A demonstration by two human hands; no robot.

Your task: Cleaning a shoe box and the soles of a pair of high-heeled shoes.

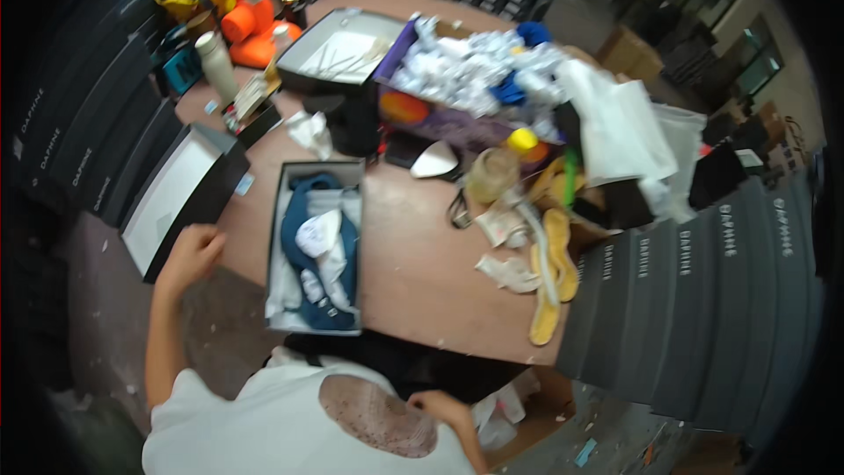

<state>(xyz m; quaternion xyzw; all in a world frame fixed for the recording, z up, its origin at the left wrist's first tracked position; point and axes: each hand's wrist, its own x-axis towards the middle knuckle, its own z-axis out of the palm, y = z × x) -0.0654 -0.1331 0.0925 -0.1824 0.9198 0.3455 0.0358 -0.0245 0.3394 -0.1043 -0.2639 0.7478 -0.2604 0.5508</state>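
Observation:
An open shoebox point(359, 246) stands on the table in front of me. Inside lie dark blue shoes point(297, 224), with crumpled white paper point(318, 233) over them and small buckles near the near end. My left hand point(195, 255) is a closed fist left of the box, with nothing visible in it. Beside that fist a box lid point(180, 198), dark outside and white inside, lies tilted over the table's left edge. Close to my body, below the table's front edge, is my right hand point(442, 406). Its fingers are curled; whatever they hold, if anything, is hidden.
A purple carton point(440, 127) of crumpled paper stands at the back, beside an open tray-like box point(299, 51). Yellow insoles point(547, 321) and paper scraps lie at the table's right. Stacked grey shoeboxes point(703, 299) flank both sides. A cream bottle point(215, 66) stands back left.

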